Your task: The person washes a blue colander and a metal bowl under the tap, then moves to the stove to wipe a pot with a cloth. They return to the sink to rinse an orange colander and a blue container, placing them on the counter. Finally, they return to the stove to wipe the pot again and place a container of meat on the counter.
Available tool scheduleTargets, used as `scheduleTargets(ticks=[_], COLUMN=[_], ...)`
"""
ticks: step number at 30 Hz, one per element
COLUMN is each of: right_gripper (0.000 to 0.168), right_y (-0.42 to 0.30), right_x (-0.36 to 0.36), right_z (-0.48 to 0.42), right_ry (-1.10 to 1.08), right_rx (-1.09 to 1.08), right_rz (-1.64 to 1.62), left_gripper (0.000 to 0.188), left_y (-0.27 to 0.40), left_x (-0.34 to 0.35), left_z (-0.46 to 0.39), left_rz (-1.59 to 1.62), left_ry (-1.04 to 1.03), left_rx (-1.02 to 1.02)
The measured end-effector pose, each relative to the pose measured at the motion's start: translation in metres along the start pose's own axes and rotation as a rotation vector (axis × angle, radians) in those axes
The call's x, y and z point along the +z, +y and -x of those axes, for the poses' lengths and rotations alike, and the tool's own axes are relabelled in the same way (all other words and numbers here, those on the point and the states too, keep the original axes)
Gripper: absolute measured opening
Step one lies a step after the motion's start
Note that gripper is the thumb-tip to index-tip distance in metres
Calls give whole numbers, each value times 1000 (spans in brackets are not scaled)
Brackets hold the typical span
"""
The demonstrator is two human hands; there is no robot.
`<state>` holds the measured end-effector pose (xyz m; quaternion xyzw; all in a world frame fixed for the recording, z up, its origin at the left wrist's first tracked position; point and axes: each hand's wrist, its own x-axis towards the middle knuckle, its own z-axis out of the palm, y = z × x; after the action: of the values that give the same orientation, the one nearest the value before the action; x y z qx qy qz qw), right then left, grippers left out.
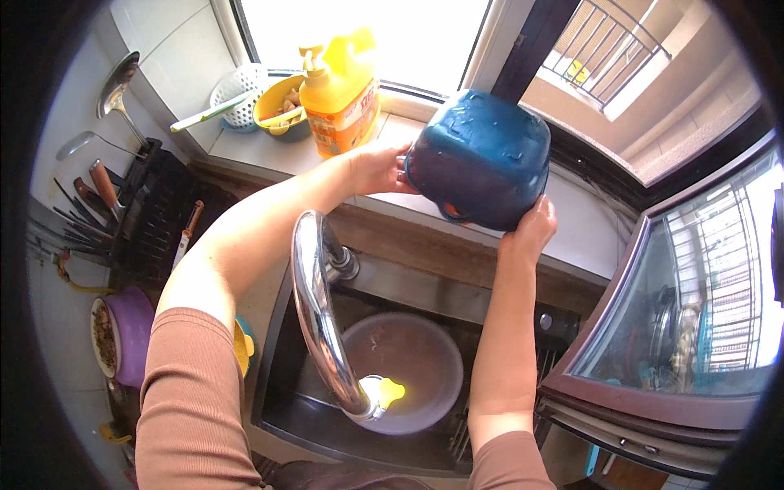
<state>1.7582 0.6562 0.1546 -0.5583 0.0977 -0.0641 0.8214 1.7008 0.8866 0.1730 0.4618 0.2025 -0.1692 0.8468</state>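
Observation:
A dark blue plastic basin, wet on its underside, is held upside down over the tiled window sill. My left hand grips its left side. At the lower right corner, my right hand has hold of it. Something orange shows by the basin's near rim, but I cannot tell what it is. Below my arms is a dark sink with a round translucent tub in it. A chrome faucet with a yellow-tipped spout arches over the tub.
On the sill stand a yellow jug with a pump, a bowl of ginger and a white perforated basket. A knife rack and a purple bowl are at left. An opened window sash juts in at right.

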Motion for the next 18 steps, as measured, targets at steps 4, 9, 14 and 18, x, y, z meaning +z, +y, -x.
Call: scheduleTargets(ticks=[4,9,14,18], right_gripper=[26,22,24,26], right_y=[0,-12,-12,-13], right_x=[-11,-21,-36,-53], right_z=[-21,-18,-18,-24], right_ry=[94,39,-59,-168], right_rx=[-277,-107,-120,5], right_rz=[376,177,-100,-256], left_gripper=[33,30,35,47], left_y=[2,-5,-10,-5], left_x=[5,0,-4,-1], left_z=[-6,-14,-15,-9], left_rz=[-67,-115,-45,-161], left_ry=[15,-135,-180,-198], left_rx=[-13,14,39,48])
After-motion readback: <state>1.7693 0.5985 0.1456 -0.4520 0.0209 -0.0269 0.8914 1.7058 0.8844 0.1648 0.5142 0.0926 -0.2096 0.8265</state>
